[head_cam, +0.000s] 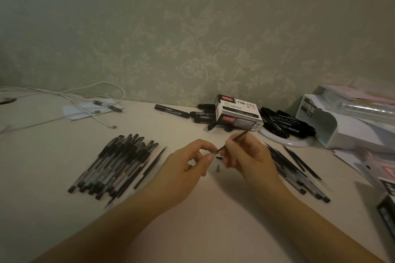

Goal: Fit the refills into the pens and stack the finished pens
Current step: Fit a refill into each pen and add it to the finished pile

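My right hand [248,156] grips a thin black refill [239,137] that slants up to the right. My left hand [188,162] pinches the refill's lower tip between thumb and forefinger. Two small dark pieces [218,163] lie on the table just under the hands; what they are is too small to tell. A stack of black pens [113,164] lies to the left, with a loose refill [152,166] along its right side. Another bunch of pens and refills [292,171] lies to the right, partly behind my right hand.
A marker box [238,113] stands at the back among several black markers [286,121], some on a white plate [277,137]. White cables [85,100] and papers lie at the back left. A white organiser [346,121] and papers fill the right side.
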A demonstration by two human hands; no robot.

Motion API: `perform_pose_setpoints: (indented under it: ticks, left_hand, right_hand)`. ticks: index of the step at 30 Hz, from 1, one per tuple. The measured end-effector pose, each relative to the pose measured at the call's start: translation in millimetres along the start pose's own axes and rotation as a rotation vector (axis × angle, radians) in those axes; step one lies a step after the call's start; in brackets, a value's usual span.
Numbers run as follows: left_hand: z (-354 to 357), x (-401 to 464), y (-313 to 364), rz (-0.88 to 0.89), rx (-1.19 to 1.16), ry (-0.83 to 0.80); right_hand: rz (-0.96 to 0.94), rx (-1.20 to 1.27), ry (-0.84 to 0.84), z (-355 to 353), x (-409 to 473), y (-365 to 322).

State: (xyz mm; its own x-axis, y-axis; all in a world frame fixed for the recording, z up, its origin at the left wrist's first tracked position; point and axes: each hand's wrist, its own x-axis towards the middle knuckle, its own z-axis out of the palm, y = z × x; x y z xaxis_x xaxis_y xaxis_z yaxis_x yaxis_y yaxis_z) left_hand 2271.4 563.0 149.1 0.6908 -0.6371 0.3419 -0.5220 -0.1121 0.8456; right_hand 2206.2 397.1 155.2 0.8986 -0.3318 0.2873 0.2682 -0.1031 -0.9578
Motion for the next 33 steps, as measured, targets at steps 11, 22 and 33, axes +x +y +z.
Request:
perform_pose_setpoints:
  ticks: [11, 22, 33]
  left_hand:
    - [-2, 1, -1, -0.002, 0.0, 0.025]
    - [-9, 3, -8, -0.033, 0.169, 0.109]
    - [-11, 1, -11, -0.03, 0.285, 0.057]
  right_hand:
    - [-0.064, -0.089, 0.091, 0, 0, 1]
    - [-0.181, -0.857, 0.011, -8, 0, 11]
    - [-0.076, -0.53, 0.034, -9, 3, 17]
